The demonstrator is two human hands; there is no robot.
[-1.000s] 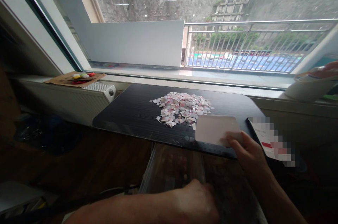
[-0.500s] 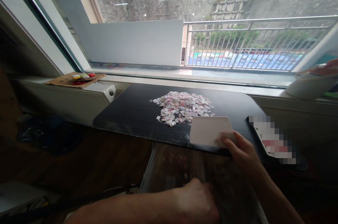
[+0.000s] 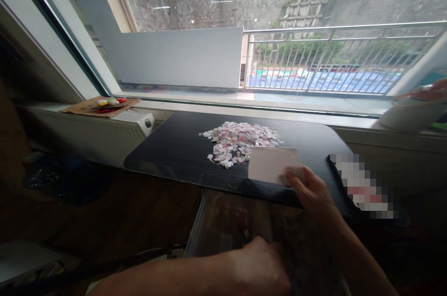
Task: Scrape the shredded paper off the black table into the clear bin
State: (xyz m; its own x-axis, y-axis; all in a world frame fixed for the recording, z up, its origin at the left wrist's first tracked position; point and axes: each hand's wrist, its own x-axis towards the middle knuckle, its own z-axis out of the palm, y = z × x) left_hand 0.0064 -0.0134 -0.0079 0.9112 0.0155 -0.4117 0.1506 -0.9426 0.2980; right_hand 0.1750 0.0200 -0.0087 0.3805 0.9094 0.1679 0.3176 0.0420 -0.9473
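Observation:
My right hand (image 3: 309,184) grips a flat white plastic board (image 3: 270,163) with rounded corners, thumb on its near face. The board is held at the front right of a heap of small white and pinkish paper scraps (image 3: 240,140), hiding part of the heap. These scraps lie on a dark wood-grain table (image 3: 167,151). Below the table's front edge is a clear plastic bin (image 3: 195,226) with dim reddish contents. My left hand (image 3: 267,261) is closed at the bin's near right corner, apparently on its rim; its fingertips are hidden.
A radiator (image 3: 136,124) stands left of the table, with brown paper (image 3: 80,106) and colourful small items above it. A blurred-out device (image 3: 363,186) lies at the table's right. Dark plastic bags (image 3: 66,179) sit on the floor. A window with a sill (image 3: 209,105) runs behind.
My right hand has moved the white board slightly away from me and to the left, toward the paper scraps. My left hand stays nearly in place.

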